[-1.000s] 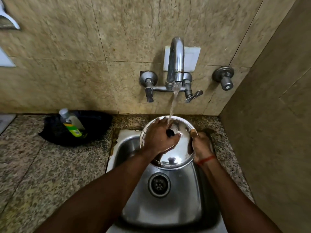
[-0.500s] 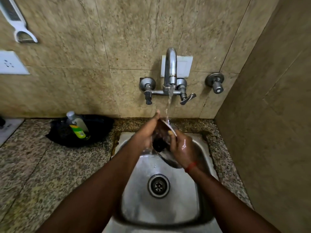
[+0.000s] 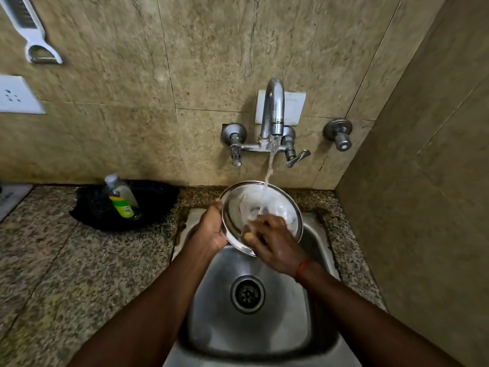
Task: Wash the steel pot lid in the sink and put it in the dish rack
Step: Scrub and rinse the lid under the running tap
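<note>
Slipping looks the likeliest fault: the steel pot lid (image 3: 275,205), wet, smooth and mirror-bright, is held tilted above the back of the sink (image 3: 248,327), its shallow concave underside catching the stream from the chrome tap (image 3: 274,112). The left hand (image 3: 211,229) grips its left rim. The right hand (image 3: 275,245) lies on the inner face, blurred, so I cannot tell whether its fingers are flat or curled. A slack grip would drop it clanging into the rounded steel basin, and water may splash onto the speckled granite desk (image 3: 66,260).
</note>
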